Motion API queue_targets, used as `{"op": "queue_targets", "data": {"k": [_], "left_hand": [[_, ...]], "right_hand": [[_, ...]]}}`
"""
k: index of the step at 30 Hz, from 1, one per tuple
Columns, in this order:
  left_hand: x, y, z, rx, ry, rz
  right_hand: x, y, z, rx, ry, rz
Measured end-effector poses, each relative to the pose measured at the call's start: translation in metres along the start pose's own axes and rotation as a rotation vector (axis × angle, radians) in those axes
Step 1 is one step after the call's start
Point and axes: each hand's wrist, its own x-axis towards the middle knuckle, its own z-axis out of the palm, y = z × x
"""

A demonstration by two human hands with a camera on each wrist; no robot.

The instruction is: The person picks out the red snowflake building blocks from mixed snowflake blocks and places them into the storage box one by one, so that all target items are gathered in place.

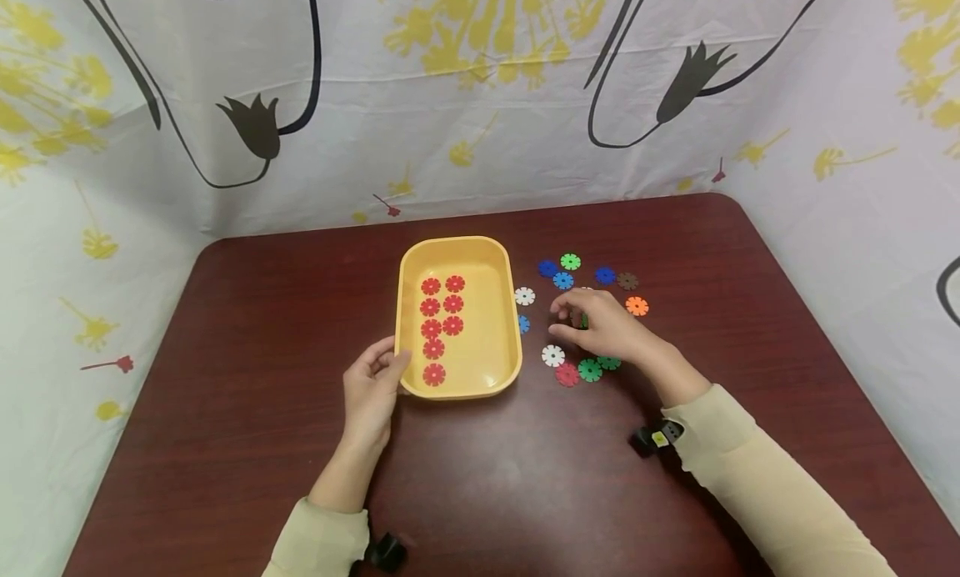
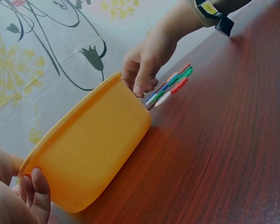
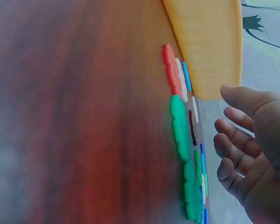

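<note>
My left hand [image 1: 371,393] grips the near left rim of a yellow plastic tray [image 1: 487,331], thumb over the edge and fingers against the outer wall. Several red notched plastic discs [image 1: 433,348] lie inside it in two columns along the left. To the right of the tray, my right hand [image 1: 609,325] hovers over loose discs, holding nothing; in the right wrist view its fingers [image 3: 242,144] are loosely bent and apart from the thumb. Beneath and around it lie white [image 1: 553,356], green [image 1: 590,369], blue [image 1: 604,275] and orange [image 1: 637,306] discs, some hidden by the hand.
A single red disc [image 1: 567,374] lies outside the tray among the loose ones. The dark red wooden table [image 1: 487,485] meets a white patterned cloth [image 1: 487,160] at its back and sides. Both wrists wear small black devices, one visible near the right sleeve [image 1: 656,438].
</note>
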Motion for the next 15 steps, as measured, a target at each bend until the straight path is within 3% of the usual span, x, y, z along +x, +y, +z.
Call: {"op": "queue_targets", "data": {"k": [15], "left_hand": [[-0.001,0.0,0.001,-0.003,0.021,0.022]], "right_hand": [[-0.019,0.004,-0.001,-0.069,-0.067,-0.032]]}}
